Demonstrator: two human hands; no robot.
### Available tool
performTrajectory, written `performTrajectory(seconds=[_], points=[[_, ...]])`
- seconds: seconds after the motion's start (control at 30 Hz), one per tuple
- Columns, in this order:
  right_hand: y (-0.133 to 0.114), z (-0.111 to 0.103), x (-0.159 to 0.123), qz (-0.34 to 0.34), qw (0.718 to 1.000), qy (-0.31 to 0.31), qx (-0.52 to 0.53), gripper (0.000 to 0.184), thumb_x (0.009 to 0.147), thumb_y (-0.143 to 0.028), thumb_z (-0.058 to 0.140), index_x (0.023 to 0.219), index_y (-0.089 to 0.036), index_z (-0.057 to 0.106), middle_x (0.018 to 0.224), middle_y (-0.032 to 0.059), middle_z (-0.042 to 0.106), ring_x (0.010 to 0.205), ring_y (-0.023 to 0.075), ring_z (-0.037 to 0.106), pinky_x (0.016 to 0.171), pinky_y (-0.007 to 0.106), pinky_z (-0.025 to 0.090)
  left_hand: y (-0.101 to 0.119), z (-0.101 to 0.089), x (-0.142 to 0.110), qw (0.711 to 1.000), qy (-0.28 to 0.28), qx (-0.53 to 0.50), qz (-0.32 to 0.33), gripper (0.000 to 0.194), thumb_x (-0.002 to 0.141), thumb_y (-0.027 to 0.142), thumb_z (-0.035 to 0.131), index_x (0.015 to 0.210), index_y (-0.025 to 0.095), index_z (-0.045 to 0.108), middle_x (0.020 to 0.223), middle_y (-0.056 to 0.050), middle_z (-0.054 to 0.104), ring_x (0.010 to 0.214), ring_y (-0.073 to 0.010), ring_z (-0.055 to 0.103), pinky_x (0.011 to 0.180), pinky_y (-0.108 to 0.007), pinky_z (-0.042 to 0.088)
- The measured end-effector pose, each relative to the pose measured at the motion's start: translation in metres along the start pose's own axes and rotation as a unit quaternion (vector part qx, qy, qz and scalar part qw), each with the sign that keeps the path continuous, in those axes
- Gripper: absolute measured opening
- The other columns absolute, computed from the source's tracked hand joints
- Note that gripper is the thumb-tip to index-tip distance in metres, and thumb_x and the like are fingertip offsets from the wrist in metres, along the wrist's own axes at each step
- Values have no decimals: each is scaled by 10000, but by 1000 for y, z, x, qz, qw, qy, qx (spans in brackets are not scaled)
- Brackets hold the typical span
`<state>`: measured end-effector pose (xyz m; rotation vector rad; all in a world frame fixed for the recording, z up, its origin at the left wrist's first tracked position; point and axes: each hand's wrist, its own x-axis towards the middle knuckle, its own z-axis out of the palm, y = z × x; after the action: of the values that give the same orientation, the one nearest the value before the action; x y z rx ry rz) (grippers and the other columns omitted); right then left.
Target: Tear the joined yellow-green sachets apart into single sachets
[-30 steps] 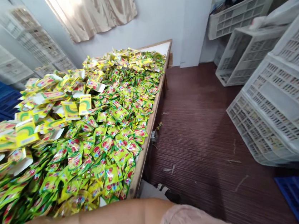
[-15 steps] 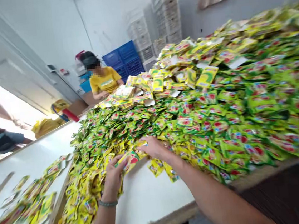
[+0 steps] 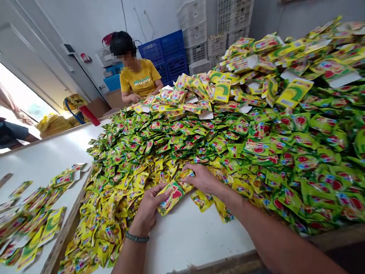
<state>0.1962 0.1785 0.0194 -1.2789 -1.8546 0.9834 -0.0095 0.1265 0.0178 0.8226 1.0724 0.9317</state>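
Note:
A huge heap of small green and yellow sachets [image 3: 262, 145] with red fruit prints covers the white table [image 3: 188, 246]. My left hand [image 3: 149, 209] is closed on one sachet [image 3: 171, 196], pinched by its lower edge just above the bare table. Beside it my right hand [image 3: 200, 179] rests palm down at the heap's near edge, fingers curled onto another sachet. Flat yellow-green cards [image 3: 294, 92] lie on top of the heap further back.
A person in a yellow shirt [image 3: 139, 81] sits at the table's far side. A smaller spread of sachets [image 3: 30, 218] lies on a second white surface at left, past a wooden rail [image 3: 56, 257]. Blue crates [image 3: 163, 53] and white crates [image 3: 214, 14] stand against the back wall.
The view swung from the right end of the table and floor to the heap's left side. My hands came into view and have drawn a sachet out from the heap's edge.

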Motion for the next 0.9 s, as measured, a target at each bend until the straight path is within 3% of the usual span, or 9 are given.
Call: performTrajectory(seconds=[0.23, 0.33, 0.43, 0.53, 0.63, 0.83, 0.9], points=[[-2, 3, -2, 28, 999, -37, -22, 179, 663, -187, 667, 838, -206, 693, 710, -15, 599, 682, 146, 525, 625, 238, 356, -5, 15, 2, 995, 29, 87, 46, 355, 629, 305, 792, 921, 123, 708, 830, -55, 721, 650, -130, 632, 617, -198, 482], [5, 2, 0, 13, 997, -22, 79, 257, 695, -289, 656, 934, -194, 649, 744, -17, 602, 658, 131, 518, 607, 232, 377, -5, 15, 4, 997, 41, 61, 34, 389, 618, 321, 798, 940, 126, 695, 838, -62, 723, 654, -142, 640, 625, -218, 492], [11, 3, 3, -11, 991, -16, 132, 255, 696, -380, 660, 834, -170, 624, 702, -23, 579, 620, 117, 499, 573, 223, 371, -6, 12, 5, 998, 61, 8, 24, 437, 589, 315, 817, 959, 122, 686, 846, -75, 726, 660, -157, 653, 638, -239, 507], [12, 8, 3, 10, 994, 14, 109, 267, 676, -426, 676, 690, -170, 602, 569, -47, 497, 548, 109, 454, 510, 218, 324, -6, 10, 4, 998, 56, -5, 24, 478, 596, 301, 815, 1018, 127, 676, 891, -85, 726, 680, -164, 663, 646, -240, 509], [7, 10, 1, 12, 996, 21, 88, 272, 688, -444, 673, 668, -176, 629, 535, -50, 488, 524, 104, 437, 490, 219, 299, -7, 11, 3, 998, 60, -12, 21, 486, 595, 287, 817, 1037, 141, 679, 904, -81, 727, 686, -167, 666, 644, -239, 508], [-1, 5, -3, -5, 999, 50, -11, 181, 730, -386, 673, 728, -210, 715, 716, 13, 631, 730, 167, 550, 640, 252, 373, -4, 16, 4, 996, 77, -16, 37, 462, 569, 284, 829, 988, 139, 699, 889, -75, 730, 706, -175, 668, 672, -248, 505], [-2, 5, -4, -30, 999, 25, -19, 170, 742, -354, 666, 671, -203, 700, 761, 20, 628, 790, 174, 547, 675, 250, 375, -4, 16, 4, 996, 83, -17, 36, 448, 564, 276, 833, 973, 144, 704, 862, -66, 733, 690, -165, 665, 673, -244, 505]])
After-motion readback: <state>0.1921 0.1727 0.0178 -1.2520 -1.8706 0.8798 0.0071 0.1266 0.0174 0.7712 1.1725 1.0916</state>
